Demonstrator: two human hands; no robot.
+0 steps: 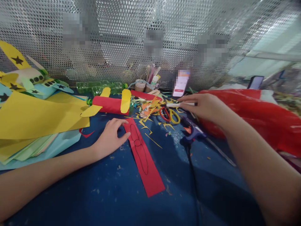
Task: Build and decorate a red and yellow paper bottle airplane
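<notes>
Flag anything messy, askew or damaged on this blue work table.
Yellow and orange paper offcuts are strewn around the red-and-yellow-handled scissors, behind the long red paper strip touched by the left hand. The right hand holds a white pen above them. Pale specks dot the blue table top. Nothing looks broken.

Craft workshop; paper scraps (150, 108), scissors (169, 115), glue gun (192, 131), perforated screen (131, 37)

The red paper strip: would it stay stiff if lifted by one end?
Probably not: the red paper strip lies thin and flat, so it would likely droop. It looks very light, and the left hand resting on its edge hints it slides easily.
</notes>
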